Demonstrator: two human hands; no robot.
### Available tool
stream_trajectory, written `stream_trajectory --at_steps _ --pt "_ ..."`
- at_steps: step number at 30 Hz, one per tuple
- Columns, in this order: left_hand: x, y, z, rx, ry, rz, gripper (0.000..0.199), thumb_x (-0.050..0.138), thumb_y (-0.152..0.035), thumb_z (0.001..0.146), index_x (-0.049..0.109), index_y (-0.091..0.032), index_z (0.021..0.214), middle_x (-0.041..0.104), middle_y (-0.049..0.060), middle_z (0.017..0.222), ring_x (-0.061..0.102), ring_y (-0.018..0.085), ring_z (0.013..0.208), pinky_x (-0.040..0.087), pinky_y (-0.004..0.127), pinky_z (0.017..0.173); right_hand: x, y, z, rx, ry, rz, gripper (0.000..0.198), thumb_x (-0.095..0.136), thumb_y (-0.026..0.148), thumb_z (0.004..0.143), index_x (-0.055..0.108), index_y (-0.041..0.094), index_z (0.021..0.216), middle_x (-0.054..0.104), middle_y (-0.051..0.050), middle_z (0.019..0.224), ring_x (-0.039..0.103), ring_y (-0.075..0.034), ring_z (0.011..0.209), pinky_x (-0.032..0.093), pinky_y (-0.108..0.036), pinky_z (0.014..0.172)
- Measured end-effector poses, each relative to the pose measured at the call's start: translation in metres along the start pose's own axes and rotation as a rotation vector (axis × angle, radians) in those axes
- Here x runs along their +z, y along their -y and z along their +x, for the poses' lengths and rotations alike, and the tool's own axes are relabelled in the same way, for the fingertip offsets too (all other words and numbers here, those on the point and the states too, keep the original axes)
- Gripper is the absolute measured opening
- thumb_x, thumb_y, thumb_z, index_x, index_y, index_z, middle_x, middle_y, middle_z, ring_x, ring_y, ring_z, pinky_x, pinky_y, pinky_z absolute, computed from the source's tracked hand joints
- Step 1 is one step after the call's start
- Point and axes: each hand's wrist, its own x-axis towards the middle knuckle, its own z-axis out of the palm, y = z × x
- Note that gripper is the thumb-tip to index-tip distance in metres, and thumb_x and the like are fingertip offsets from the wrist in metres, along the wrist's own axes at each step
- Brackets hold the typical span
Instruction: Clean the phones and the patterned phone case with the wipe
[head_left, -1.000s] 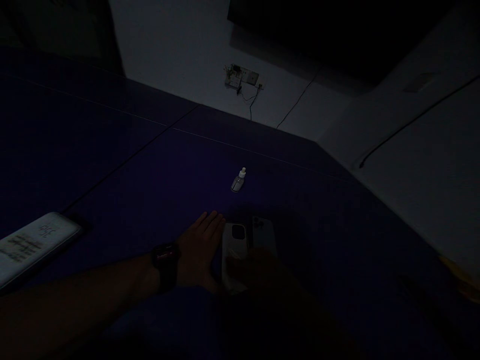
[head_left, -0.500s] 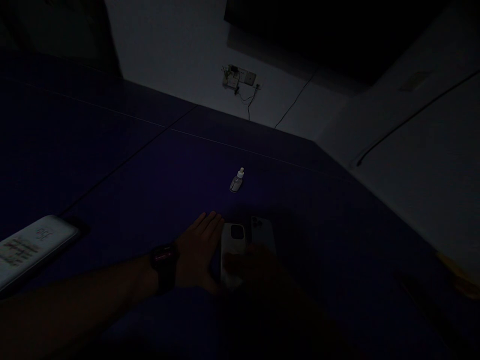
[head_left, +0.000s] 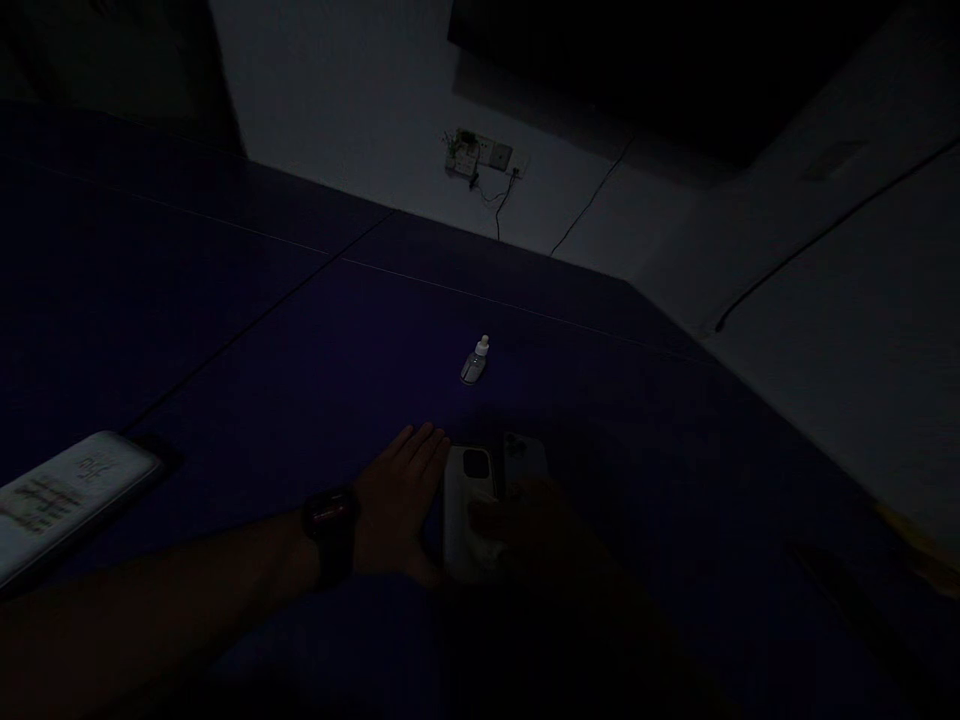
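A pale phone (head_left: pixel 459 500) with a dark square camera block lies back up on the dark blue surface. My left hand (head_left: pixel 397 495), wearing a black watch, lies flat with fingers stretched out, along the phone's left edge. Over the phone's lower right part is my right hand (head_left: pixel 525 520), in deep shadow, its fingers closed on a whitish crumpled cloth (head_left: pixel 487 550) that rests against the phone's back. Darkness hides most of this hand. A second, greyish phone (head_left: pixel 526 458) lies just right of the first, partly covered by the right hand.
A small clear bottle (head_left: pixel 474 363) with a white dropper top is beyond the phones. At far left lies a white slab-like box (head_left: pixel 75 490) with blurred print. Sockets with cables (head_left: pixel 480 155) are on the back wall, below a large dark screen (head_left: pixel 615 60).
My right hand has slid a little to the right across the pale phone with the cloth, uncovering more of its back. My left hand stays in place.
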Motion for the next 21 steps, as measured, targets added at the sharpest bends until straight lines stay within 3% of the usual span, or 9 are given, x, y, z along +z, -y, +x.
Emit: stream_trajectory --at_steps 5,8,12,15,21 --pt "0.000 -0.001 0.000 -0.008 0.019 0.010 0.131 0.059 -0.087 0.059 0.032 0.003 0.150 0.032 0.031 0.157 0.027 0.046 0.148 0.019 0.059 0.121 -0.002 0.004 0.004 0.001 0.046 0.024 0.029 0.060 0.036 0.099 0.063 0.019 0.122 0.064 -0.009 0.123 0.064 -0.022 0.103 0.055 -0.042 0.089" --pt "0.002 0.000 0.000 -0.010 -0.005 0.012 0.132 0.060 -0.087 0.058 0.032 0.002 0.150 0.033 0.031 0.157 0.027 0.047 0.147 0.019 0.059 0.121 -0.003 0.008 0.008 0.028 0.046 0.027 0.021 0.061 0.026 0.096 0.070 0.025 0.115 0.073 -0.007 0.111 0.062 -0.022 0.095 0.051 -0.039 0.086" --pt "0.002 0.001 0.000 0.002 -0.031 -0.002 0.131 0.061 -0.087 0.057 0.031 0.000 0.151 0.034 0.031 0.156 0.027 0.047 0.147 0.020 0.060 0.121 -0.015 0.004 0.006 0.085 0.035 0.014 0.028 0.062 0.016 0.089 0.075 0.024 0.113 0.076 -0.008 0.098 0.057 -0.022 0.086 0.046 -0.035 0.080" --pt "0.000 0.000 -0.001 0.012 -0.019 0.000 0.130 0.062 -0.086 0.059 0.030 0.001 0.151 0.033 0.031 0.157 0.027 0.048 0.147 0.020 0.060 0.120 -0.019 0.005 0.005 0.061 0.032 0.013 0.029 0.062 0.019 0.089 0.075 0.023 0.115 0.076 -0.009 0.100 0.056 -0.024 0.089 0.044 -0.037 0.081" --pt "0.002 0.000 0.000 0.007 -0.032 0.007 0.132 0.062 -0.086 0.058 0.030 0.002 0.150 0.034 0.032 0.156 0.028 0.048 0.146 0.020 0.062 0.120 -0.005 0.009 0.006 0.017 0.025 0.013 0.027 0.062 0.025 0.094 0.071 0.028 0.119 0.073 -0.006 0.116 0.057 -0.023 0.096 0.047 -0.039 0.086"
